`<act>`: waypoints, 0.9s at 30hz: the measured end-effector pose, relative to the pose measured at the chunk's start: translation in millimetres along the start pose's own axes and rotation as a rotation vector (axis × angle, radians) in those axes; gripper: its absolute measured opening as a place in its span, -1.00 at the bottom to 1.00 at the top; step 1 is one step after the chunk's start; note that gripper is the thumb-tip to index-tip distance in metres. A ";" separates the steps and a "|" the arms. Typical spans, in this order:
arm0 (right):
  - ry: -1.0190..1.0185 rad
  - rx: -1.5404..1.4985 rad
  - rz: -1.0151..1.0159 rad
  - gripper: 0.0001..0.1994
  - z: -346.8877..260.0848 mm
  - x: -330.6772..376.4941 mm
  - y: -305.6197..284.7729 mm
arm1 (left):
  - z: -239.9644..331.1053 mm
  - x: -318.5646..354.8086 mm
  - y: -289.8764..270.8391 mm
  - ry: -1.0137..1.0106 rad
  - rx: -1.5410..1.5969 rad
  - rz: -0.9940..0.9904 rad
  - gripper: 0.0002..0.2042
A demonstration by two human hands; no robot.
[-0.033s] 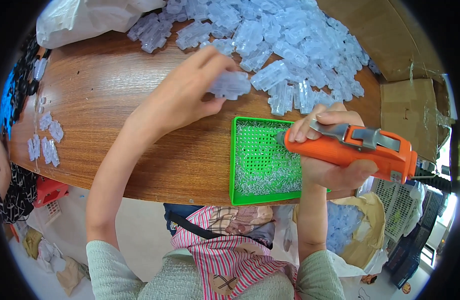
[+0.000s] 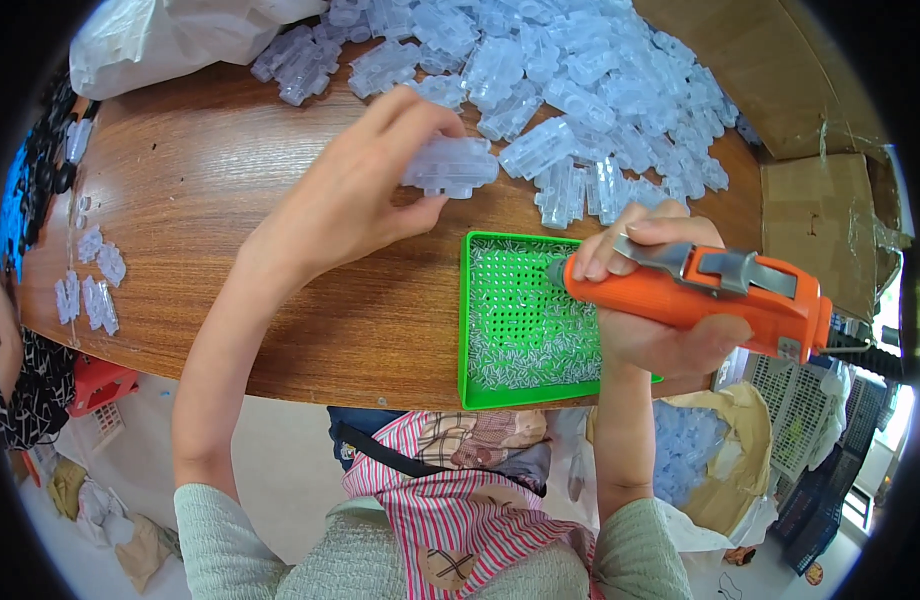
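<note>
Between the thumb and fingers of my left hand (image 2: 365, 185) is a clear plastic part (image 2: 452, 168), held just short of the big pile. My right hand (image 2: 660, 300) grips an orange power screwdriver (image 2: 695, 298) with a metal lever along its top. The tool lies nearly level, and its nose points left over a green tray (image 2: 466, 320). Many small silvery screws (image 2: 540, 370) are spread in that tray, and part of its floor is a grid of holes. My right hand and the tool hide the tray's right side.
A large pile of clear plastic parts (image 2: 580, 90) covers the far table. Cardboard boxes (image 2: 815, 210) stand at the right, a white bag (image 2: 180, 45) at the far left. Loose clear pieces (image 2: 102, 305) lie at the left edge. An open sack (image 2: 735, 450) of parts sits below, right.
My left hand and the clear part have shifted very slightly left. The screwdriver has edged a few pixels left too; everything else looks the same.
</note>
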State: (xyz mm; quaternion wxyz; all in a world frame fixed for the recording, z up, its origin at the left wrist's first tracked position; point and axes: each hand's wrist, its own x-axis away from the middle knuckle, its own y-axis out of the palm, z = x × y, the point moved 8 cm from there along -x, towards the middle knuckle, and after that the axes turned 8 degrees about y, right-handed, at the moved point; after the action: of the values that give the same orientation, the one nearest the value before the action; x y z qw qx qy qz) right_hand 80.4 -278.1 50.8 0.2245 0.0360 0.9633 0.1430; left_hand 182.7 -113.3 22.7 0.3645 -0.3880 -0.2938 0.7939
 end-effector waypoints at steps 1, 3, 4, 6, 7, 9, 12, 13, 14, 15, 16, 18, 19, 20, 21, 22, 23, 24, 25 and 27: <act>-0.005 -0.031 -0.017 -0.13 3.1 0.6 -1.5 | 0.3 4.6 -9.1 -0.118 0.181 0.040 -0.49; 0.004 -0.009 -0.028 -0.13 5.0 0.5 -2.6 | 19.5 5.3 -16.7 -0.057 0.146 0.053 -0.47; 0.012 0.014 -0.047 -0.13 6.2 0.8 -1.8 | 30.4 5.7 -20.0 0.005 0.109 0.072 -0.45; 0.017 0.014 -0.037 -0.13 8.2 2.4 -4.5 | 44.4 5.1 -14.6 0.024 0.139 0.052 -0.33; 0.020 0.013 -0.029 -0.14 8.7 3.0 -5.6 | 46.6 4.7 -8.2 -0.018 0.167 0.022 -0.28; 0.028 0.016 -0.030 -0.14 10.9 3.2 -2.3 | 52.4 2.2 -0.7 -0.019 0.163 0.024 -0.15; 0.046 0.018 -0.018 -0.15 14.0 3.5 -0.1 | 55.8 -1.3 2.2 -0.043 0.114 0.078 -0.18; 0.057 0.019 -0.004 -0.16 15.0 3.8 -1.1 | 56.2 -2.6 1.6 -0.044 0.114 0.081 -0.18; 0.057 0.020 -0.007 -0.16 15.2 4.2 -1.2 | 58.7 -4.9 1.5 -0.014 0.037 0.052 -0.20; 0.065 -0.014 -0.002 -0.16 16.5 4.7 -3.0 | 60.7 -6.4 2.8 0.017 -0.037 0.024 -0.21; 0.073 -0.048 0.003 -0.16 17.6 4.7 -4.7 | 60.5 -6.1 2.6 0.017 -0.037 0.027 -0.21; 0.062 -0.044 -0.011 -0.17 17.7 4.6 -3.9 | 62.4 -4.3 3.5 0.034 -0.078 0.002 -0.25; 0.051 -0.042 -0.023 -0.17 17.1 4.7 -2.9 | 63.0 -3.6 4.8 0.035 -0.078 0.004 -0.25; 0.049 -0.041 -0.024 -0.17 16.9 5.1 -3.1 | 60.6 -2.5 9.6 -0.001 0.030 -0.005 -0.22; 0.047 -0.007 -0.041 -0.16 16.4 5.0 -1.0 | 58.1 -1.2 13.8 -0.040 0.138 -0.011 -0.19; 0.044 0.027 -0.057 -0.15 15.3 5.1 1.2 | 59.5 -2.1 15.7 -0.040 0.137 -0.006 -0.19; 0.044 0.029 -0.061 -0.15 11.0 5.2 2.8 | 61.0 -4.1 18.4 -0.048 0.162 0.001 -0.15; 0.070 -0.015 -0.038 -0.15 5.4 4.8 2.2 | 61.3 -5.6 22.0 -0.059 0.183 0.009 -0.11; 0.097 -0.062 -0.018 -0.14 -2.6 3.3 3.0 | 61.1 -6.3 27.1 -0.064 0.175 0.016 -0.11; 0.060 -0.041 -0.077 -0.11 -37.8 -0.2 8.7 | 63.2 -9.2 40.5 0.016 0.191 0.091 -0.05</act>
State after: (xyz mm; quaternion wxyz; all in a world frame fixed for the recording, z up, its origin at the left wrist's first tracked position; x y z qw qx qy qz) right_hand 63.9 -279.7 85.9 0.2015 -0.0100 0.9671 0.1548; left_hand 120.0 -155.1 29.3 0.3654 -0.3708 -0.1961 0.8310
